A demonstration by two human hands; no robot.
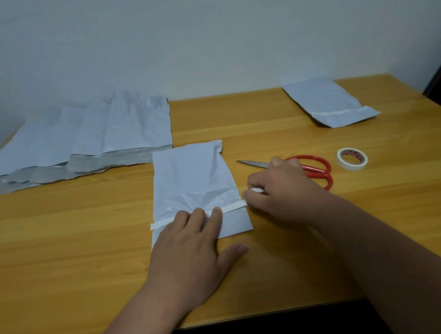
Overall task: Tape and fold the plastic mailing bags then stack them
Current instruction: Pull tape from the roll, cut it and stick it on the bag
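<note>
A white plastic mailing bag (192, 181) lay flat near the middle of the wooden table (280, 256), its near end folded up, with a strip of white tape (230, 208) running across the fold from one side edge to the other. The left hand (189, 251) lay flat on the near part of the bag, fingers straight and pressing down on the tape, thumb spread out onto the table. The right hand (280, 190) sat just beside the bag's right edge, its thumb and forefinger pinching the right end of the tape strip. Behind that hand lay a pair of red-handled scissors (311, 168), blades pointing left, and near them to the right a roll of white tape (352, 159) rested flat. At the far left, a spread of overlapping white and silver mailing bags (85, 139) covered the table. At the far right lay one folded, taped bag (331, 103), well apart from the others.
</note>
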